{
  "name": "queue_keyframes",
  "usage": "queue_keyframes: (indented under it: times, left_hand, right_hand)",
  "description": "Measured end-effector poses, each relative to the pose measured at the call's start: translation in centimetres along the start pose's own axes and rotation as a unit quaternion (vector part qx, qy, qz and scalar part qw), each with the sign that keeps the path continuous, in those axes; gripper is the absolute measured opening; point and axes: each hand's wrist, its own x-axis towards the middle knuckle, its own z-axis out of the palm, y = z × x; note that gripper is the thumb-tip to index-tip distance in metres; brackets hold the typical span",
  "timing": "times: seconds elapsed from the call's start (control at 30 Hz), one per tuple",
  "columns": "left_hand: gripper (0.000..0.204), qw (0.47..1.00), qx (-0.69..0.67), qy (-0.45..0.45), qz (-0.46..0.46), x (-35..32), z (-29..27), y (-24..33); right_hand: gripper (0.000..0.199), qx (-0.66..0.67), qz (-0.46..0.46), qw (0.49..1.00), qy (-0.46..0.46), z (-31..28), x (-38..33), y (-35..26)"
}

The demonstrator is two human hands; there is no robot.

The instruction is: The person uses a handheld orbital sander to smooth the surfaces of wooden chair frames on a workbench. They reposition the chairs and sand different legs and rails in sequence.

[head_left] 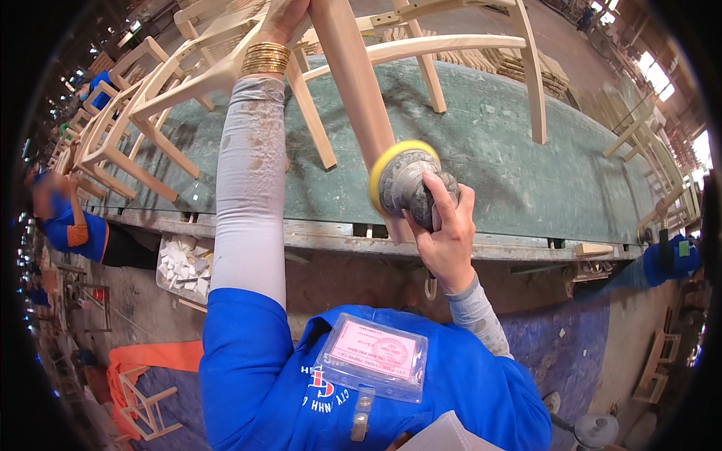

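Note:
My right hand (447, 240) is wrapped round a dusty grey power sander (410, 180) with a yellow-edged round pad. The pad lies against a long pale wooden chair leg (353, 83), which slants from the upper edge down toward the bench's near side. At the upper edge, my left hand (284, 21) grips the chair's wood beside the upper part of this leg; its fingertips run out of view. Gold bangles (265, 59) circle that wrist above a dusty pale sleeve. More legs and a curved rail (451, 43) of pale wood stand behind on the green bench (481, 158).
Several unfinished chairs (143, 113) crowd the bench's left end. Stacked wooden parts (519, 68) lie beyond it. A co-worker in blue (79, 225) is at far left, another person's blue sleeve (669, 259) at far right. A bin of white pieces (184, 263) stands below the bench.

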Motion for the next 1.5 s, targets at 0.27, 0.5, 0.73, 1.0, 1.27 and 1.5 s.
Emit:
queue_keyframes:
  times: [0.27,0.5,0.73,1.0,1.27,1.5]
  left_hand:
    - [0.032,0.971,-0.202,-0.009,-0.129,0.4,0.5,3.2]
    - [0.033,0.992,-0.112,-0.037,-0.035,0.1,-0.4,3.7]
    - [0.032,0.992,-0.107,-0.035,-0.065,0.7,0.2,3.3]
    - [0.033,0.975,-0.201,-0.022,-0.091,0.9,1.1,3.2]
    - [0.033,0.966,-0.226,-0.009,-0.128,0.8,0.7,3.7]
    - [0.039,0.928,-0.296,-0.012,-0.228,0.9,0.7,2.1]
  right_hand:
    - [0.065,-0.011,-0.01,1.0,0.008,0.2,1.4,0.5]
    - [0.073,0.003,0.01,1.0,-0.011,0.1,0.5,-0.2]
    - [0.073,-0.033,0.04,0.998,-0.038,-1.4,0.4,-0.8]
    - [0.065,-0.035,0.028,0.999,-0.021,-1.4,0.8,-0.3]
    - [0.074,-0.031,0.037,0.999,-0.021,-1.8,-0.1,-0.1]
    - [0.071,-0.038,0.033,0.998,-0.035,-2.2,-0.6,0.2]
